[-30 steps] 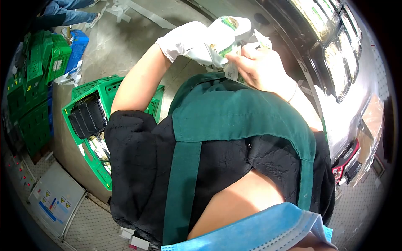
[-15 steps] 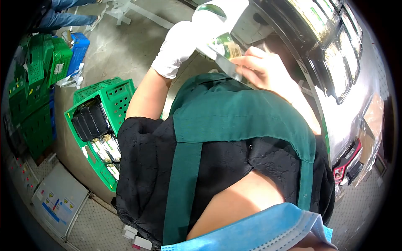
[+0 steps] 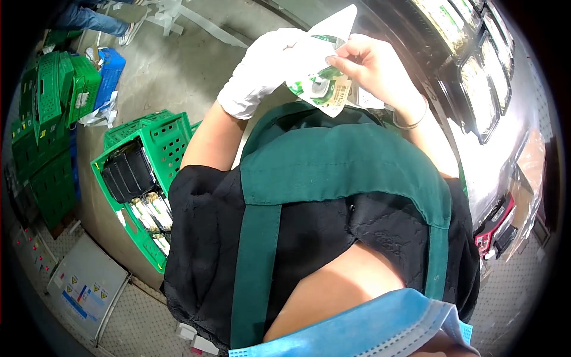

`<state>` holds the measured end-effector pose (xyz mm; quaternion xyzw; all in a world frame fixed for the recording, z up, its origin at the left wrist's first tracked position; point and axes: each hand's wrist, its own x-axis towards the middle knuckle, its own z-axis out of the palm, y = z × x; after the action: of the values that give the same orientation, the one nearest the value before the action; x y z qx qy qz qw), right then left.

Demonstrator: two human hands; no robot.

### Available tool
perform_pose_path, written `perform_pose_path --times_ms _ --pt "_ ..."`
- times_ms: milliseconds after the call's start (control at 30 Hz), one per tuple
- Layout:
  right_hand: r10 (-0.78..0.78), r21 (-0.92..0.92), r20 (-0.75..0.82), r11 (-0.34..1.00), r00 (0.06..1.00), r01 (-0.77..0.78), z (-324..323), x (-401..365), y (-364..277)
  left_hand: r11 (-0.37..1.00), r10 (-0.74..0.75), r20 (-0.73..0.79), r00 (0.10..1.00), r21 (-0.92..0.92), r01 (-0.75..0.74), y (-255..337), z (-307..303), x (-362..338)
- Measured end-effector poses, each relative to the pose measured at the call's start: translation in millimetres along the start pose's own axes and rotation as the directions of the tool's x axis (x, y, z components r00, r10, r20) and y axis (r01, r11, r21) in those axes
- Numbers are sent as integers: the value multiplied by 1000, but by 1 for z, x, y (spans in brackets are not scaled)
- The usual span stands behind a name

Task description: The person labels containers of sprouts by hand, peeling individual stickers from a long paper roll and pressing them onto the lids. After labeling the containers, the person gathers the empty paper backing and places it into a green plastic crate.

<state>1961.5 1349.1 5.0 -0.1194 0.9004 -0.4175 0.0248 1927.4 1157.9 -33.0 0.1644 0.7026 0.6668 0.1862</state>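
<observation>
A green and white printed label with curled edges is held up in front of my green apron. My left hand, in a white glove, grips it from the left side, and the glove covers part of the print. My bare right hand pinches its upper right edge between thumb and fingers. The white tip of the label sticks up above both hands. An elastic band circles my right wrist.
Black trays of packed food stand on the metal table at right. A green crate on the floor at left holds packs. Stacked green crates and a blue crate stand farther left. A person's legs show at top left.
The label has turned so that its printed face shows more. My right hand has moved up from its lower edge to its upper right edge. The gloved hand has shifted slightly right.
</observation>
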Motion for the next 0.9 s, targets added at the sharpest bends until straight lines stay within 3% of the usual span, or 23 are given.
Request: perform_pose_path --times_ms 67,200,300,367,400,500,533,567,600,667,700,767,800,867,900 --pt "-48 -53 22 997 999 49 2 -2 -3 963 38 74 997 -269 -17 1 0 2" --pt "-245 -249 -64 943 967 222 1 -7 -14 969 188 70 980 -178 -173 3 4 2" --pt "-312 -314 -87 910 946 272 2 -11 -17 965 254 60 965 -77 -249 1 6 2" --pt "-325 -393 -71 878 943 273 2 -15 -18 899 340 39 940 282 -336 -3 8 3" --pt "-336 -469 -53 840 940 274 1 -17 -19 898 341 40 939 281 -338 -3 8 4" --pt "-361 -473 -21 825 932 309 0 -22 -22 836 428 32 903 367 -409 2 5 5" --pt "-361 -474 -24 825 932 307 0 -22 -20 790 398 45 916 492 -367 6 4 5" --pt "-327 -364 -97 891 940 272 1 -21 -18 727 365 55 929 606 -321 8 3 6" --pt "-284 -244 -162 939 945 240 3 -21 -15 728 364 55 930 605 -321 8 4 5" --pt "-233 -174 -159 963 959 205 3 -20 -10 850 385 8 923 387 -358 7 5 5" --pt "-207 -92 -157 977 966 194 3 -20 -8 850 384 5 924 390 -355 7 6 5" --pt "-149 62 -139 985 979 159 5 -20 -5 860 247 27 969 454 -232 7 8 6" --pt "-149 63 -140 985 979 159 4 -21 -4 860 246 28 969 455 -232 3 5 6" --pt "5 248 -24 969 1000 1 3 -21 -3 853 394 130 910 316 -414 -1 0 7" --pt "6 248 -24 969 1000 0 3 -21 -3 853 394 131 910 316 -415 3 -1 6"
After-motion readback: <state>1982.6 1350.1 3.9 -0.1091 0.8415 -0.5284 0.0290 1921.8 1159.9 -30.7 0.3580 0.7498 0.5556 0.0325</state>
